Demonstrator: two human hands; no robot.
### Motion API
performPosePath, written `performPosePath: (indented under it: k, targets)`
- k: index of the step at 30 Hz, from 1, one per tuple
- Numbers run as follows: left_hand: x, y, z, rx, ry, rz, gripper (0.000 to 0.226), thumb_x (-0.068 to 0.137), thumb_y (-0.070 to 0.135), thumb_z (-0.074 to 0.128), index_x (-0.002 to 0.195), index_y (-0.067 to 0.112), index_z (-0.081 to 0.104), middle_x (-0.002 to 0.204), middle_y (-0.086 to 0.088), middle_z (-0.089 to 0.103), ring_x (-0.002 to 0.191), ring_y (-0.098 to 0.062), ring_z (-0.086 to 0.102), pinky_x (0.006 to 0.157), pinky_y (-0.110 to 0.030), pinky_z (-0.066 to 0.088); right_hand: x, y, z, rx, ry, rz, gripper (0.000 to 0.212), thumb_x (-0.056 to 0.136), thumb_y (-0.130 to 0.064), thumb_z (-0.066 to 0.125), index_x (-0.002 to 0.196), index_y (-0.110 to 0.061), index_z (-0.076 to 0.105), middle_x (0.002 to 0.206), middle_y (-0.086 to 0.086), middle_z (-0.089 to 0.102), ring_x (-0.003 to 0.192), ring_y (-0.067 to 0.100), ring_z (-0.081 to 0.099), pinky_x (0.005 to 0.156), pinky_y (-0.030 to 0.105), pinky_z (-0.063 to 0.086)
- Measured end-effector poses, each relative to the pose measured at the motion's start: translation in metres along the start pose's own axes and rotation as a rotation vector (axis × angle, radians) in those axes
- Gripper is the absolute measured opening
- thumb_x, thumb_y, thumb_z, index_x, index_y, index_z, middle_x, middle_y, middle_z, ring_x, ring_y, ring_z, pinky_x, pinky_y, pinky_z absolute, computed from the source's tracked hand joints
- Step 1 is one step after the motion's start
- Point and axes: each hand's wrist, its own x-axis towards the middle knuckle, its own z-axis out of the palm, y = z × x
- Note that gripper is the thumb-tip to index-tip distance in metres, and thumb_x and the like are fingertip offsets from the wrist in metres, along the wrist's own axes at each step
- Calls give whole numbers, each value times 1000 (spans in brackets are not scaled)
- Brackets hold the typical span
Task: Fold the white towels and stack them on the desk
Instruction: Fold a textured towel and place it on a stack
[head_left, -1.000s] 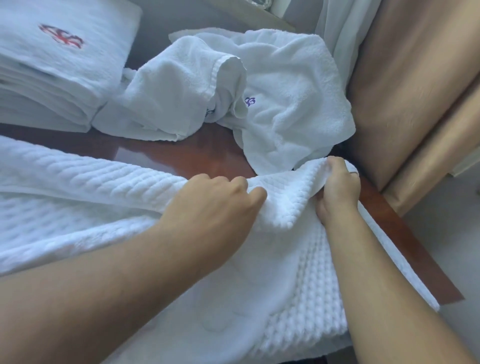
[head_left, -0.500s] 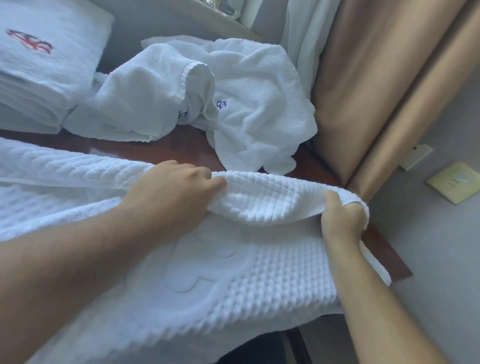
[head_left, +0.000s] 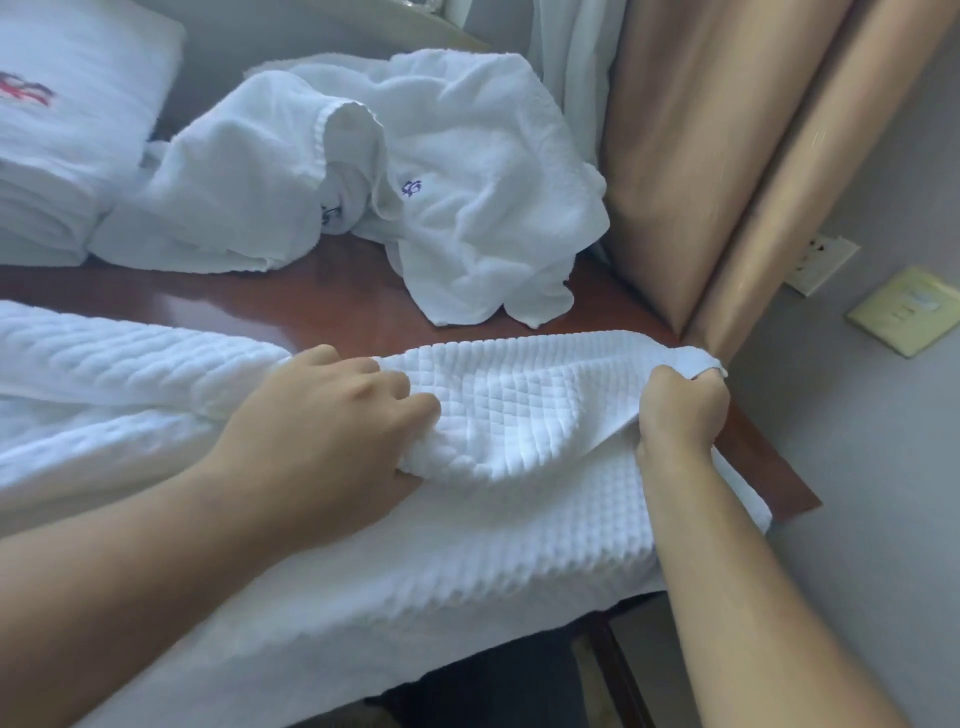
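- On the dark wooden desk (head_left: 332, 306), right in front of you, lies the waffle-weave towel (head_left: 519, 499), spread along the near side with its front edge hanging over the desk's rim.
- Your left hand (head_left: 332, 415) has its fingers curled into a raised fold near the towel's middle; your right hand (head_left: 680, 405) clenches the towel's right end in a closed fist, at the desk's right edge beside the tan curtain (head_left: 727, 156).
- Compared with a second ago, your hands have spread apart: the right has carried its end out to the right, and the cloth between your hands is now drawn into a flatter, tauter band. That suggests you are straightening the edge before the fold; the fold itself does not look finished.
- Behind it, a crumpled pile of towels (head_left: 441, 171) waits unfolded, touching the folded stack (head_left: 67, 156) at the far left, so much of the task seems to remain.
- Writing: small purple embroidered marks on the crumpled towels and a red one on the stack, none readable.
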Motion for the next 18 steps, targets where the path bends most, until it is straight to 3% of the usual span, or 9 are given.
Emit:
performPosePath:
  k: [2, 4, 6, 8, 10, 12, 15, 18]
  targets:
    - [-1, -2, 1, -61, 28, 10, 26, 75, 43, 47, 74, 26, 67, 58, 6, 49, 56, -23, 54, 56, -32, 39, -4, -2, -1, 8, 39, -11, 71, 85, -2, 44, 155, -9, 32, 149, 7, 50, 133, 25, 52, 101, 30, 47]
    - [-1, -4, 0, -113, 23, 34, 35, 75, 45, 41, 79, 28, 72, 59, 7, 52, 58, -23, 57, 57, -33, 43, -7, -5, -3, 36, 82, 5, 78, 86, 0, 45, 160, -8, 20, 159, 11, 37, 143, 27, 41, 101, 26, 38]
    - [-1, -5, -1, -147, 12, 37, 38, 76, 46, 41, 85, 32, 75, 60, 8, 55, 60, -22, 60, 58, -35, 46, -10, -11, -7, -48, 157, 28, 82, 85, -5, 52, 159, -6, 17, 160, 16, 30, 144, 33, 35, 101, 31, 38]
    - [-1, -5, 0, -152, 22, 35, 40, 75, 45, 41, 88, 34, 76, 61, 9, 56, 61, -21, 62, 59, -34, 46, -18, -17, -11, -314, 272, -82, 81, 80, -11, 62, 154, -7, 28, 154, 18, 35, 138, 40, 36, 104, 48, 40]
    - [-1, -4, -1, -157, 17, 30, 40, 75, 45, 40, 88, 34, 76, 61, 10, 57, 62, -20, 63, 59, -34, 46, -30, -22, -11, -496, 302, -445, 66, 76, -11, 62, 140, -8, 49, 144, 14, 46, 130, 38, 42, 103, 48, 40]
    - [0, -4, -2, -158, 22, 27, 40, 74, 45, 40, 87, 35, 77, 61, 10, 57, 62, -20, 63, 58, -33, 45, -42, -29, 2, -579, -6, -699, 49, 83, -14, 60, 131, -10, 62, 140, 10, 51, 130, 32, 45, 107, 42, 35]
    - [0, -3, -2, -154, 11, 20, 38, 74, 44, 42, 86, 34, 77, 60, 10, 57, 61, -21, 62, 57, -31, 42, -57, -41, 28, -713, -589, -529, 51, 98, -42, 46, 137, -13, 59, 151, 7, 43, 140, 27, 39, 116, 42, 33]
    - [-1, -4, 0, -147, -6, 2, 27, 74, 41, 52, 85, 35, 75, 62, 11, 58, 63, -20, 62, 59, -30, 41, -69, -36, 45, -971, -770, -396, 78, 99, -67, 23, 161, -20, 21, 170, 8, 6, 156, 31, 2, 126, 50, 6]
